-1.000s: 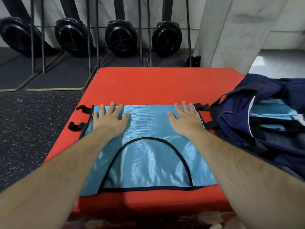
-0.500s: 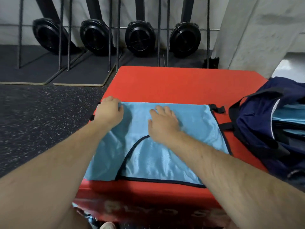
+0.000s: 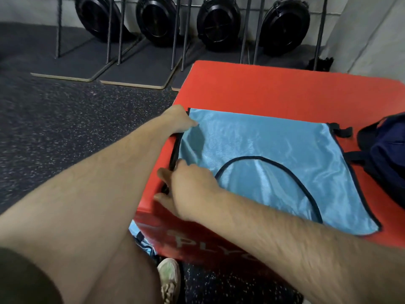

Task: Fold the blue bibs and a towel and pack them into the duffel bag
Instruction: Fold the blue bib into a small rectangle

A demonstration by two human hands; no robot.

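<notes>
Rubber gym floor [image 3: 65,132], dark and speckled, fills the left and near part of the view, with grey platform mats [image 3: 135,69] and four black round discs [image 3: 215,20] leaning at the far wall behind thin metal bars. Red padded box [image 3: 285,93] sits centre-right, white lettering partly readable on its near side. Blue bib [image 3: 274,154] lies flat on top of the box, black trim along its edges and a black curved neckline seam, black straps [image 3: 340,131] sticking out at its right edge. Navy duffel bag [image 3: 385,159] is at the right frame edge, touching the bib's right side, mostly cut off. Left hand [image 3: 177,120] is at the bib's far-left corner, fingers curled, pinching the edge and lifting it slightly. Right hand [image 3: 186,189] is at the bib's left edge nearer the person, fingers bent round the black trim at the box's side; exact grip is partly hidden. Bare knee and a pale shoe [image 3: 168,277] show near bottom, with a bit of blue fabric [image 3: 142,240] beside the box base.
</notes>
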